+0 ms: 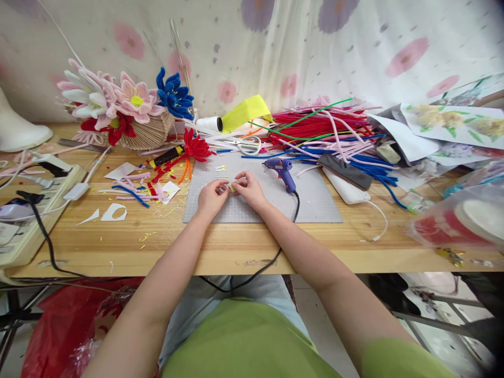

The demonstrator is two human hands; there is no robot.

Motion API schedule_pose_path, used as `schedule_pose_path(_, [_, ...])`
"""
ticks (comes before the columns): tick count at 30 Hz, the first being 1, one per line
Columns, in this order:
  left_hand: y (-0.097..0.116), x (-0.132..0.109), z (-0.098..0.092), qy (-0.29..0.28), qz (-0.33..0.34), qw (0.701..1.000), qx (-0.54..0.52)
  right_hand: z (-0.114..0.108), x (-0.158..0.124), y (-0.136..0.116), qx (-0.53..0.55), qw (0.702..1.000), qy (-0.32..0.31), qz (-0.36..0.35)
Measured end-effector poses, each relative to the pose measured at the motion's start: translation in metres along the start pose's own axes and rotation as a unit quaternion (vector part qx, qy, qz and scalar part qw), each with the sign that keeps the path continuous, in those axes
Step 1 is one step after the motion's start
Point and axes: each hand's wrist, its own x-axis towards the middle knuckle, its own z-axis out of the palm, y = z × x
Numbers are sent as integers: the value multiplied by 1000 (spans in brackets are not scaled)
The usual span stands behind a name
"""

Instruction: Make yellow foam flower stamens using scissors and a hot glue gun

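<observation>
My left hand (214,198) and my right hand (249,190) meet over the grey cutting mat (315,207), fingertips pinched together. Between them is a small yellow piece (232,188), mostly covered by the fingers, so its exact kind is unclear. Just beyond my hands, several tiny white-and-yellow bits (221,168) lie on the mat. A purple glue gun (282,172) rests on its side to the right of my right hand, its black cord running off the table's front edge.
Colourful pipe cleaners (323,126) pile up at the back, with white-handled scissors (248,144) before them. Fuzzy flowers (134,100) and scraps (114,211) occupy the left, near a power strip (23,247). A phone (345,170) and a bagged cup (460,220) are at right.
</observation>
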Motion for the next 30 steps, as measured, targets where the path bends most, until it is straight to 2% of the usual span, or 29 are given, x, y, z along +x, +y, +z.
schedule_pose_path(6, [-3, 1, -1, 24, 38, 998, -37, -1, 1, 0, -5, 1000, -4, -4])
schedule_pose_path(11, [-4, 11, -3, 67, -41, 989, -125, -7, 4, 2, -83, 995, -8, -59])
schedule_pose_path(17, [8, 18, -6, -18, -141, 974, -174, -8, 1, -3, -109, 989, -38, -92])
schedule_pose_path(21, [14, 18, -8, -32, -177, 965, -190, -8, 0, -4, -121, 987, -43, -97])
schedule_pose_path(25, [14, 16, -11, -38, -196, 958, -205, -8, 0, -5, -133, 985, -46, -98])
schedule_pose_path(30, [11, 17, -12, -53, -185, 958, -211, -8, -1, -8, -140, 985, -43, -97])
